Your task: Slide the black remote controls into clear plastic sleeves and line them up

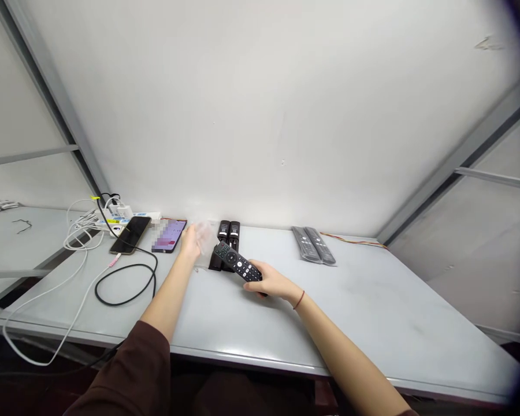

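Note:
My right hand point(264, 280) is closed around the lower end of a black remote control point(238, 261), its buttons facing up and its far end pointing left. A clear plastic bag point(205, 236) is in my left hand point(190, 241), whose fingers are partly hidden by it. Just behind the held remote, two more black remotes point(229, 229) lie side by side, backs up. The held remote covers part of them.
Two remotes in plastic sleeves point(313, 245) lie at the right rear. On the left are a dark phone point(130, 234), a phone with a lit screen point(170, 236), a power strip point(151, 215) and looping cables point(125, 301). A wall point(268, 115) rises behind the table point(351, 318).

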{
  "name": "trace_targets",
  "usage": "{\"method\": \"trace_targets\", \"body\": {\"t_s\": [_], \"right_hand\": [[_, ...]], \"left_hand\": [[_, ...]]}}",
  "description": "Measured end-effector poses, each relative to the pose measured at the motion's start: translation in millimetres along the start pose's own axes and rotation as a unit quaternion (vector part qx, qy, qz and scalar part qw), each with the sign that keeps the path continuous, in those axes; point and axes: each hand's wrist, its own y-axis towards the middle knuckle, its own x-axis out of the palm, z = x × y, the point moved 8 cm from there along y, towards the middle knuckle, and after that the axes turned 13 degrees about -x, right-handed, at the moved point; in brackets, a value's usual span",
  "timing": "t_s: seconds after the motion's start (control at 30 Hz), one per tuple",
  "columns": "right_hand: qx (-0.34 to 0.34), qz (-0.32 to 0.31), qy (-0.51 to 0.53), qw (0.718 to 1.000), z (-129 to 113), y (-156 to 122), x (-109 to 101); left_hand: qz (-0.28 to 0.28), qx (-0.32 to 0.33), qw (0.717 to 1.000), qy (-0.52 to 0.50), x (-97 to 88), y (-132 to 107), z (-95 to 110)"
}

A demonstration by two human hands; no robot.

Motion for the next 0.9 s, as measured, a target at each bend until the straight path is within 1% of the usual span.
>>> {"method": "trace_targets", "body": {"t_s": [0.23, 0.53, 0.7, 0.9], "right_hand": [[0.007, -0.025, -0.046, 0.999, 0, -1, 3], [0.002, -0.038, -0.044, 0.998, -1, -2, 5], [0.003, -0.044, -0.050, 0.998, -2, -3, 6], [0.006, -0.048, -0.031, 0.998, -4, -4, 8]], "left_hand": [[-0.006, 0.003, 1.000, -0.014, 2.1, 2, -7], [-0.001, 0.018, 1.000, -0.015, 3.4, -3, -6], [0.000, 0.022, 1.000, -0.014, 4.7, -4, -9], [0.001, 0.018, 1.000, -0.009, 6.5, -6, -13]]}}
